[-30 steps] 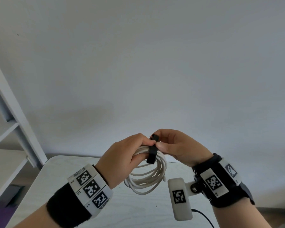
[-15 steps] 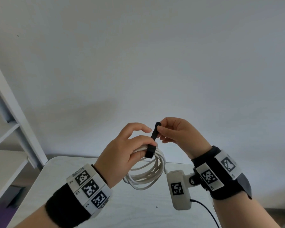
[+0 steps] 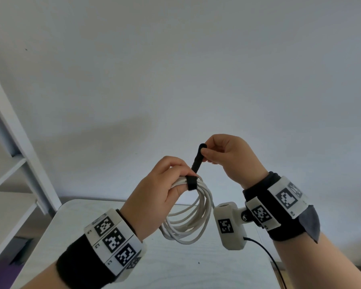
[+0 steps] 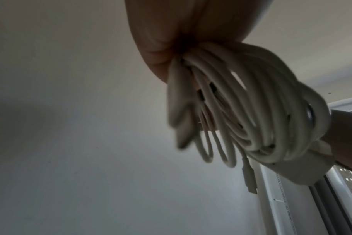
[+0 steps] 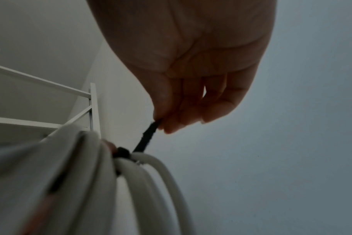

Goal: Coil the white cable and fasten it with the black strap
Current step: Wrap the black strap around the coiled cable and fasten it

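The white cable hangs as a coil of several loops above the table, and my left hand grips its top. A black strap is wrapped once round the bundle beside my left thumb. Its free end rises up and to the right, where my right hand pinches the tip between thumb and fingers. In the right wrist view the strap runs taut from my fingertips down to the cable. The left wrist view shows the coil under my palm, with a plug dangling.
A pale wooden table lies below my hands. A white shelf frame stands at the left against the plain wall. A thin black wire trails from the right wrist camera across the table's right side.
My right hand has lifted up and to the right, drawing the strap's free end out straight from the bundle. The left hand has kept its grip on the coil and risen slightly.
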`<action>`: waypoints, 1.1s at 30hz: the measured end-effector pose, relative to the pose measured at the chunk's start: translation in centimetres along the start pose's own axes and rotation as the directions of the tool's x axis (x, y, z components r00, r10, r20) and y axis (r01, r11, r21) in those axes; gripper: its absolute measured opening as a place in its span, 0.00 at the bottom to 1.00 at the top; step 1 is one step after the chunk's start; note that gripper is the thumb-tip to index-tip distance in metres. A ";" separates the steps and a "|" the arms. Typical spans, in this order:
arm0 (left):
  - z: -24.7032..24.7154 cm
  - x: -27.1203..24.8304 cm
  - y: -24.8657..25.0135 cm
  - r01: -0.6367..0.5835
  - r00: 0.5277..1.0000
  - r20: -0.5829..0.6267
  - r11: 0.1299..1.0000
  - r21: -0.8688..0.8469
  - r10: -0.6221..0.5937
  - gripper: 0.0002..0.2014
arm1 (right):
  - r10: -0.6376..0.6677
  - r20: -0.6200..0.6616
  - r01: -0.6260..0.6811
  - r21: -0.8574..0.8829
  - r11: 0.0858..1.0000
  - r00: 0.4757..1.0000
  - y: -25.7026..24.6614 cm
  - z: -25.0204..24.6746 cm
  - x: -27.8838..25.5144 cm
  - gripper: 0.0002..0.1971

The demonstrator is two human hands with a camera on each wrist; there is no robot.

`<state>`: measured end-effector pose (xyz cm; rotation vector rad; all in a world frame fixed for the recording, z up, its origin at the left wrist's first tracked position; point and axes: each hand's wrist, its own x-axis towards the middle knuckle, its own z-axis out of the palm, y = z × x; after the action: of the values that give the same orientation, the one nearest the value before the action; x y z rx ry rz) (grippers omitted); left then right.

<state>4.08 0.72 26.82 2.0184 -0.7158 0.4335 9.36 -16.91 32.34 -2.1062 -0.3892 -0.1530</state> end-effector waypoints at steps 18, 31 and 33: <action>-0.6 -0.7 1.5 -0.020 0.991 0.134 1.000 0.006 0.019 0.12 | 0.001 -0.044 -0.003 -0.032 0.999 0.999 -0.4 -1.0 -0.9 0.06; -1.3 -1.1 1.5 -0.033 0.993 0.112 0.999 -0.032 0.036 0.14 | 0.011 -0.030 -0.011 0.001 1.000 0.999 -0.7 -1.1 -1.1 0.09; -1.5 -1.2 1.6 -0.012 0.993 0.120 0.997 -0.070 0.021 0.14 | -0.005 -0.025 0.005 -0.006 1.000 1.000 -1.0 -1.3 -1.3 0.09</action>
<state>2.13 1.73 27.96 1.9873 -0.8114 0.2938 7.88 -17.78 33.47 -2.1070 -0.3795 -0.1840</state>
